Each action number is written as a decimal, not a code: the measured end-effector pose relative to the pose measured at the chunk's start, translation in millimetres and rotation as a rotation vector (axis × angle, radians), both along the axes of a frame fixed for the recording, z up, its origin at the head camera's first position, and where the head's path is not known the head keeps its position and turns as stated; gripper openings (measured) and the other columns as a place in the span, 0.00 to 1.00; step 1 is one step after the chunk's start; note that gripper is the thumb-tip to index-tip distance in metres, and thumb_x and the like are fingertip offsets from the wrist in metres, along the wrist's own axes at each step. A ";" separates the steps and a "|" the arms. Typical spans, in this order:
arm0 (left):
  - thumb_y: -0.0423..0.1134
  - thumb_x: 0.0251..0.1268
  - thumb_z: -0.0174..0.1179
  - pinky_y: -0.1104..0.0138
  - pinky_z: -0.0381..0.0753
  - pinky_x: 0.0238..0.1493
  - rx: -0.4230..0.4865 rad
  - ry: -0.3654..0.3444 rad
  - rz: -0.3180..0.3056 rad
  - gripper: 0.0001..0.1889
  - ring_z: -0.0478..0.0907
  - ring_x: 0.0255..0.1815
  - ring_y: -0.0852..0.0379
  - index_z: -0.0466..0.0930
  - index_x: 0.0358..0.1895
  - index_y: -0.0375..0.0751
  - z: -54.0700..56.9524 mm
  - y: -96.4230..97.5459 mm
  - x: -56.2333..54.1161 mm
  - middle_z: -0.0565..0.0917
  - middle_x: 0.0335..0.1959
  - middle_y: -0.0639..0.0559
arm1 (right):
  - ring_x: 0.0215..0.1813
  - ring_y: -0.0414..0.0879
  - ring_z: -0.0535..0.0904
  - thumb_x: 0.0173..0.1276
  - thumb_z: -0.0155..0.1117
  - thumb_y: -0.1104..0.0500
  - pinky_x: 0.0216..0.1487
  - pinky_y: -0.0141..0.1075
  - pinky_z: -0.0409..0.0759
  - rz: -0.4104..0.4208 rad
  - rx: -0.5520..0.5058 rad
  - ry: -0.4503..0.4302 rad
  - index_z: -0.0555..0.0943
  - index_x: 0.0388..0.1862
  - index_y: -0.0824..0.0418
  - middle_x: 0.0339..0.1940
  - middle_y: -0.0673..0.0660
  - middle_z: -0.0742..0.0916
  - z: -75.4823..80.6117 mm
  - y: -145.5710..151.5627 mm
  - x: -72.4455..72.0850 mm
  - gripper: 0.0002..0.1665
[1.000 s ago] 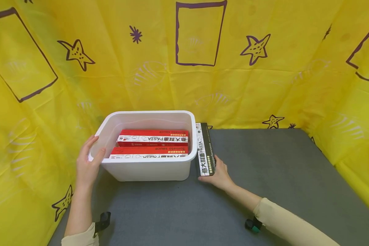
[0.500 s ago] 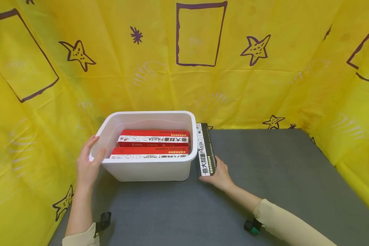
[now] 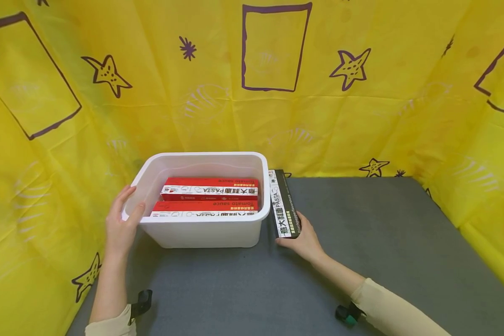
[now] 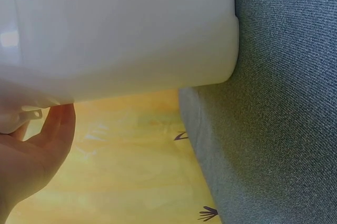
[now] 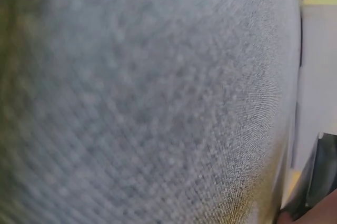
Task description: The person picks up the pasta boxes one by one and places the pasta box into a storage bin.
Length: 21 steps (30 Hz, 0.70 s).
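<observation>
A white plastic bin (image 3: 201, 234) stands on the grey surface in the head view. My left hand (image 3: 123, 226) grips its left rim, fingers outside and thumb over the edge; the left wrist view also shows that hand (image 4: 45, 148) against the bin wall (image 4: 116, 29). Inside lie two red pasta boxes, a rear one (image 3: 210, 182) and a front one (image 3: 206, 205) partly hidden by the rim. Just right of the bin, my right hand (image 3: 307, 242) holds the near end of a black pasta box (image 3: 282, 207). Only a corner of that box (image 5: 322, 171) shows in the right wrist view.
Grey cloth (image 3: 386, 242) covers the table, stretching right and forward of the bin. Yellow curtains (image 3: 218, 116) with dark starfish drawings hang close behind and at both sides. Black straps (image 3: 140, 302) sit on the wrists.
In the last half second, the near end of the black pasta box has shifted slightly right with my right hand, away from the bin. My left hand and the bin stay put.
</observation>
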<state>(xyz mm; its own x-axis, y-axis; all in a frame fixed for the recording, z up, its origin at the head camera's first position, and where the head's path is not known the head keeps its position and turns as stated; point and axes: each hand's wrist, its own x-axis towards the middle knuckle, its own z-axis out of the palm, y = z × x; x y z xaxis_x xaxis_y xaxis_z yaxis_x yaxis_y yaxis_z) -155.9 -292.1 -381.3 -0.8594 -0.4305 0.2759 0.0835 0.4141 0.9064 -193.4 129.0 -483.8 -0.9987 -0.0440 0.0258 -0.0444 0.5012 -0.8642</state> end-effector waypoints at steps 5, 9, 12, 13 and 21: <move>0.44 0.67 0.56 0.42 0.55 0.69 -0.001 -0.004 0.002 0.28 0.56 0.74 0.48 0.68 0.71 0.49 0.2 0.2 0.1 0.63 0.74 0.54 | 0.66 0.57 0.67 0.43 0.81 0.49 0.65 0.52 0.65 -0.027 -0.030 -0.029 0.56 0.76 0.62 0.70 0.64 0.70 3.9 2.6 2.7 0.64; 0.45 0.67 0.56 0.42 0.55 0.69 0.003 -0.013 0.004 0.28 0.56 0.74 0.48 0.68 0.71 0.50 0.0 -0.3 0.0 0.62 0.74 0.56 | 0.67 0.56 0.68 0.44 0.81 0.48 0.65 0.52 0.65 -0.048 -0.053 -0.046 0.57 0.76 0.57 0.70 0.61 0.71 7.2 4.4 4.9 0.64; 0.45 0.67 0.56 0.42 0.55 0.69 0.008 -0.011 0.005 0.28 0.56 0.74 0.49 0.68 0.71 0.50 -0.5 -0.5 -0.4 0.63 0.74 0.56 | 0.67 0.55 0.68 0.44 0.81 0.46 0.65 0.52 0.65 -0.063 -0.055 -0.051 0.57 0.76 0.54 0.70 0.60 0.71 9.2 6.1 6.0 0.63; 0.44 0.67 0.56 0.43 0.55 0.70 0.010 -0.009 0.006 0.28 0.56 0.73 0.49 0.68 0.71 0.50 -0.7 -0.4 -0.4 0.63 0.74 0.56 | 0.67 0.55 0.68 0.45 0.81 0.46 0.65 0.52 0.65 -0.068 -0.054 -0.050 0.57 0.76 0.53 0.69 0.60 0.72 9.8 6.7 6.3 0.63; 0.44 0.67 0.56 0.43 0.53 0.70 0.014 0.002 0.013 0.27 0.57 0.73 0.49 0.69 0.70 0.50 -0.8 0.2 -0.3 0.64 0.74 0.55 | 0.63 0.57 0.71 0.48 0.79 0.45 0.62 0.50 0.67 -0.110 -0.036 -0.015 0.60 0.76 0.50 0.66 0.63 0.75 19.9 15.8 7.7 0.58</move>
<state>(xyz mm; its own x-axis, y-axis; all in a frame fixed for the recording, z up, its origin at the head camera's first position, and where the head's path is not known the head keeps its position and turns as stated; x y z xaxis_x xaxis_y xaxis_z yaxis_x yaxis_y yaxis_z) -156.2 -291.9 -382.0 -0.8532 -0.4451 0.2719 0.0804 0.4029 0.9117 -185.7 144.9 -463.9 -0.9977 0.0666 0.0103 0.0223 0.4711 -0.8818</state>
